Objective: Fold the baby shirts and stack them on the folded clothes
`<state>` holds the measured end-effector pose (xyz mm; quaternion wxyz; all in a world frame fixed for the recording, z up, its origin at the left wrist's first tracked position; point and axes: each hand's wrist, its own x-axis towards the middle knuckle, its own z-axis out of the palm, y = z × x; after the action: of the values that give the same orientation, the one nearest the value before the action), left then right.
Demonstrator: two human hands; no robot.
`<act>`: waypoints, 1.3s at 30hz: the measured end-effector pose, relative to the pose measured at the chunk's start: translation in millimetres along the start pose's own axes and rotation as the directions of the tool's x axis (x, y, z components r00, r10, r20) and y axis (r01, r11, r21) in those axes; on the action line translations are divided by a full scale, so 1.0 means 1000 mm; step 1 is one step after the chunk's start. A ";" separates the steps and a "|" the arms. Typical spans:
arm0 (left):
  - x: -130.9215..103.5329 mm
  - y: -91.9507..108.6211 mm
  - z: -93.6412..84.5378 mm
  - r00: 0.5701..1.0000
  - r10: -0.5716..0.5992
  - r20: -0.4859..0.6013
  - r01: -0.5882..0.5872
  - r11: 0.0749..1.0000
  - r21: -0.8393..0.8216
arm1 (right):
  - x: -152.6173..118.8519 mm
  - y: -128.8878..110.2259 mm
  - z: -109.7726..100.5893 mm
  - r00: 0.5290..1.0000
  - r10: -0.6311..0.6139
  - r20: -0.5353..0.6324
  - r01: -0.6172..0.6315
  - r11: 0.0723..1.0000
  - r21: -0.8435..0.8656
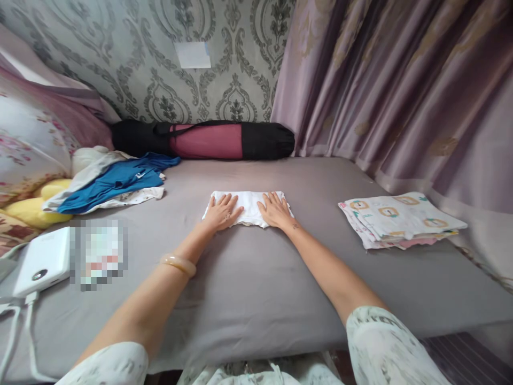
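Note:
A white folded cloth [249, 206] lies on the grey sheet in the middle of the view, wider than it is deep, with a slightly uneven near edge. My left hand [224, 212] rests flat on its left end, fingers spread and palm down. On the right end my right hand [276, 209] presses down the same way, its fingers apart and pointing away from me. Neither hand grips the fabric. Both palms hide parts of the cloth's ends.
A stack of folded printed cloths [401, 216] sits at right. Loose clothes, with a blue garment [116, 182] on top, lie at left. Nearer are a white power bank [46, 262] with cables and a blurred-out item. A black and maroon long bag [206, 141] lies along the wall.

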<state>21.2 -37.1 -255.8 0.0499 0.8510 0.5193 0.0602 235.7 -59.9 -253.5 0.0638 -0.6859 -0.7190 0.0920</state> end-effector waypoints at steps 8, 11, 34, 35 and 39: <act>-0.005 -0.021 -0.009 0.989 -0.146 0.004 0.146 0.989 0.022 | -0.010 0.025 -0.013 1.000 0.018 0.006 -0.018 0.998 -0.055; -0.006 -0.026 -0.003 0.986 -0.156 0.052 0.157 0.988 0.000 | -0.011 0.028 -0.009 0.999 0.017 0.029 -0.016 0.999 -0.046; 0.002 -0.049 -0.043 0.769 -0.626 0.129 0.611 0.659 -0.439 | 0.020 0.066 -0.032 0.888 0.444 0.121 -0.449 0.781 0.434; 0.003 -0.046 -0.044 0.753 -0.641 0.149 0.630 0.636 -0.446 | 0.021 0.064 -0.031 0.888 0.443 0.122 -0.449 0.780 0.435; 0.008 -0.042 -0.048 0.705 -0.679 0.206 0.671 0.543 -0.505 | 0.023 0.055 -0.032 0.889 0.435 0.146 -0.449 0.758 0.473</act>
<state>-19.0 -10.1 -214.6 0.3051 0.5333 0.7664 0.1876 294.7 -33.4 -235.5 0.2039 -0.7950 -0.4897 0.2943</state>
